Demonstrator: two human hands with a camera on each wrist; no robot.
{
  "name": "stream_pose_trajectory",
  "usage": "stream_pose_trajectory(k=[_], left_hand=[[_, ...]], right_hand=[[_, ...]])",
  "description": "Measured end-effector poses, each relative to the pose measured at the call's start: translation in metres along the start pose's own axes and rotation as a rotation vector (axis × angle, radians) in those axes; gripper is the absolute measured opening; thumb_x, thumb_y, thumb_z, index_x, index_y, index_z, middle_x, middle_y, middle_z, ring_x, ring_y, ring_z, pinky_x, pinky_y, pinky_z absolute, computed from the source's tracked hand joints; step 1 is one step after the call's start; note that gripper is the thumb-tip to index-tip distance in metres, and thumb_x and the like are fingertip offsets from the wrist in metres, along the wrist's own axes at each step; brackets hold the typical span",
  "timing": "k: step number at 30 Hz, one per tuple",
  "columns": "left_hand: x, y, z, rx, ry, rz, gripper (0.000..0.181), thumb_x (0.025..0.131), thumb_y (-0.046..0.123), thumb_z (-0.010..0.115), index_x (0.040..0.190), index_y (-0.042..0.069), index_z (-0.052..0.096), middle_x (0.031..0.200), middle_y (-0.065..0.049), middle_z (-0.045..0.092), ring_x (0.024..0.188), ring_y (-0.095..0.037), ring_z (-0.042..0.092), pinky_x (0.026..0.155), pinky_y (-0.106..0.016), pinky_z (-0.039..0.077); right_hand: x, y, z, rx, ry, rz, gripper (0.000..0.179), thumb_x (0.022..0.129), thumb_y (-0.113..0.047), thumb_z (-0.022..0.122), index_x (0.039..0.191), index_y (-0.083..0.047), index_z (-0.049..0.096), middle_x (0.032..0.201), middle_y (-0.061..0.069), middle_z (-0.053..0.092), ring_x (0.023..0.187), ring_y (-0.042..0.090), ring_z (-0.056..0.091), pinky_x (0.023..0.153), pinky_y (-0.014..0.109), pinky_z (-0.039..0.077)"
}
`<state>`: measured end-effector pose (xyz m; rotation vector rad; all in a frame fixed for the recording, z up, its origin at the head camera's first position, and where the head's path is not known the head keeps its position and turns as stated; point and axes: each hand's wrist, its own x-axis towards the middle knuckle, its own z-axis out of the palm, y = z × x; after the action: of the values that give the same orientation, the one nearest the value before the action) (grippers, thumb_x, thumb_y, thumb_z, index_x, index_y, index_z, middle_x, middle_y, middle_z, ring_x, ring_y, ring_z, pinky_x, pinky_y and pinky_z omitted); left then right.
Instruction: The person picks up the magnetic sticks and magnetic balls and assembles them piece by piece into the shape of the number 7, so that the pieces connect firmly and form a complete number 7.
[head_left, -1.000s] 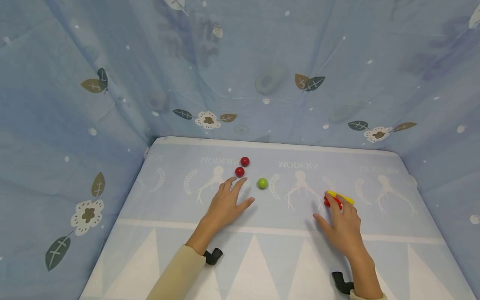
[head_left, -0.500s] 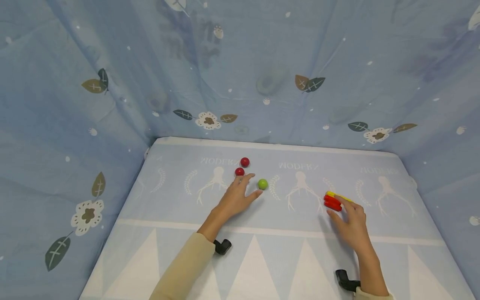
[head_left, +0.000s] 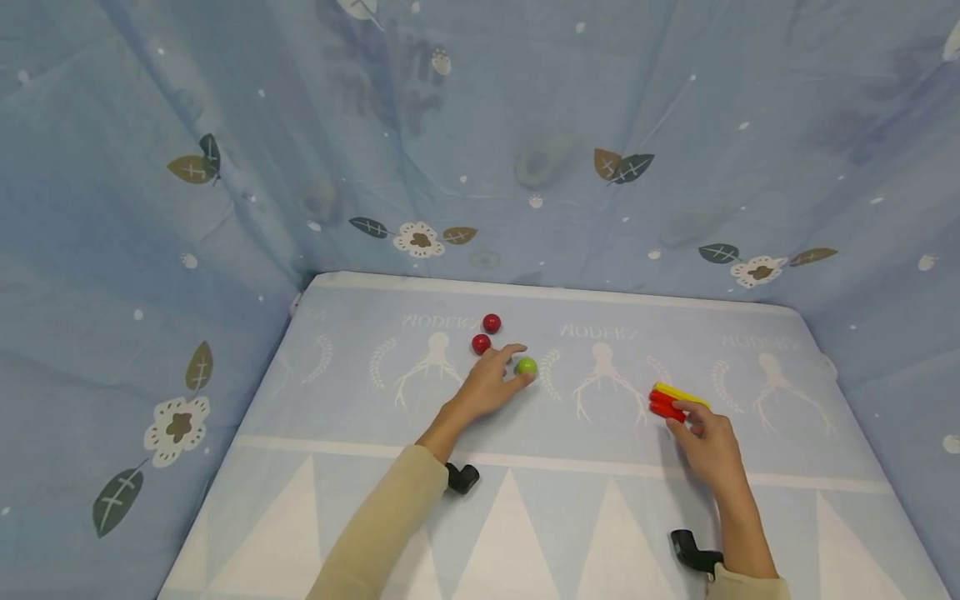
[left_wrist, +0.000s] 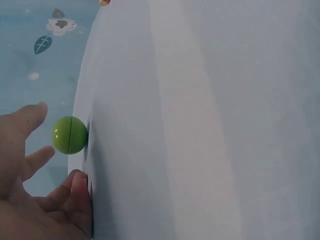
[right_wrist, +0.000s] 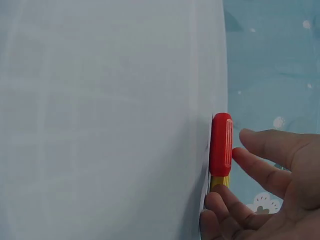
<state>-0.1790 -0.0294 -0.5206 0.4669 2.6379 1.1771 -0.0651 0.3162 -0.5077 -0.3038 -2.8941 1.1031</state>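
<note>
Since the earlier frame we have drawn our right hand (head_left: 708,446) slightly nearer and brought our left hand (head_left: 487,383) round to the green ball (head_left: 527,367). Our right fingers are parted and bent beside the red pieces (head_left: 662,409), with the yellow stick (head_left: 678,393) just beyond on the tabletop (head_left: 585,467). Farther left, our other fingers stand spread about the ball, near two red balls (head_left: 492,322), with patterned cloth (head_left: 562,125) behind.

Head view high, facing down; wrist views close; head, left share green ball (left_wrist: 69,135).
</note>
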Motion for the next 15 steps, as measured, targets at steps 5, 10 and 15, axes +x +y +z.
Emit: stream_pose_trajectory(k=[5, 10, 15], left_hand=[[0.0030, -0.0009, 0.0048, 0.075, -0.005, -0.001, 0.055, 0.097, 0.040, 0.065, 0.147, 0.021, 0.049, 0.124, -0.014, 0.050, 0.109, -0.025, 0.052, 0.092, -0.044, 0.046], [0.0023, 0.0023, 0.0075, 0.103, 0.004, -0.049, 0.051, 0.098, 0.037, 0.065, 0.146, 0.023, 0.051, 0.128, -0.016, 0.047, 0.116, -0.029, 0.050, 0.094, -0.046, 0.045], [0.0013, 0.0045, 0.0092, 0.132, 0.015, -0.075, 0.047, 0.099, 0.036, 0.063, 0.144, 0.024, 0.053, 0.127, -0.014, 0.045, 0.116, -0.029, 0.049, 0.093, -0.045, 0.045]], right_hand=[[0.0008, 0.0005, 0.0041, -0.004, 0.001, 0.040, 0.038, 0.098, -0.012, 0.064, 0.129, 0.008, 0.057, 0.119, 0.033, 0.053, 0.101, 0.042, 0.051, 0.077, 0.048, 0.043], [0.0025, 0.0025, 0.0080, -0.028, 0.038, 0.008, 0.035, 0.095, -0.007, 0.066, 0.123, 0.010, 0.059, 0.115, 0.035, 0.054, 0.099, 0.046, 0.053, 0.081, 0.056, 0.044], [0.0046, 0.0042, 0.0107, -0.039, 0.057, -0.011, 0.032, 0.093, -0.006, 0.068, 0.118, 0.012, 0.060, 0.113, 0.037, 0.054, 0.097, 0.050, 0.054, 0.083, 0.059, 0.045]])
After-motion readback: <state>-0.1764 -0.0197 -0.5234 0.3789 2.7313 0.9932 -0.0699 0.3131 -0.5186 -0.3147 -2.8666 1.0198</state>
